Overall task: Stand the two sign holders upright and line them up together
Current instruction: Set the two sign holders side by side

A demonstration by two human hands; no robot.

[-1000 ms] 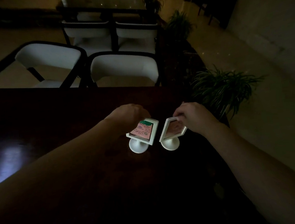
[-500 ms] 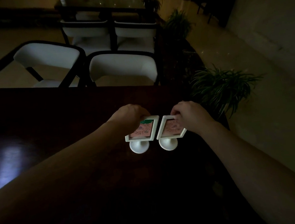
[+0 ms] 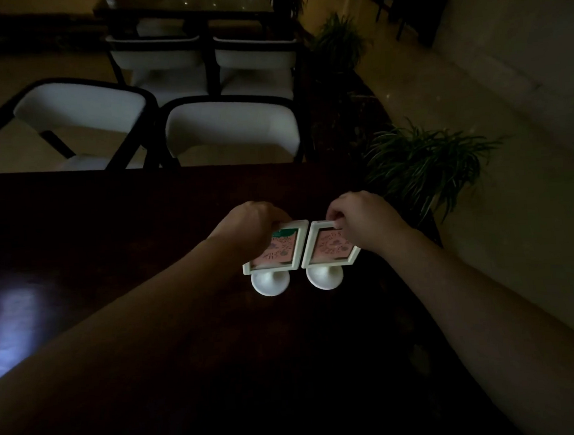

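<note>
two white plastic sign holders on round feet (image 3: 298, 250) | upright, edges touching | we pinch their tops, left hand (image 3: 250, 225), right hand (image 3: 364, 219) | next: square them, let go

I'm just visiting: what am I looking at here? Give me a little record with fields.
setting: dim room, dark table
left sign holder: upright on its round white base, pink card
right sign holder: upright beside it, inner frame edges almost meeting
left hand: grips the left frame's top
right hand: pinches the right frame's top
behind: white chairs, potted plant
</note>
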